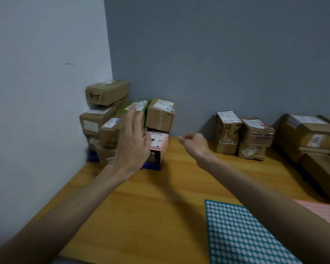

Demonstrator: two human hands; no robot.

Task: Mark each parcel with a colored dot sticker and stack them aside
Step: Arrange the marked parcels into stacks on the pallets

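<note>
Parcel stack sat in the counter's far-left corner, where the walls meet: brown cartons, one green-topped, and a pink box at the front right. White shipping labels were on most faces, print too blurred to read. Left hand was spread flat, fingers straight, in front of the stack; contact could not be judged. Right hand hung loosely curled just right of the pink box, nothing seen in it. More parcels lined the grey-blue wall to the right. Teal dot-sticker sheet and pink sheet lay near on the wood-grain counter.
</note>
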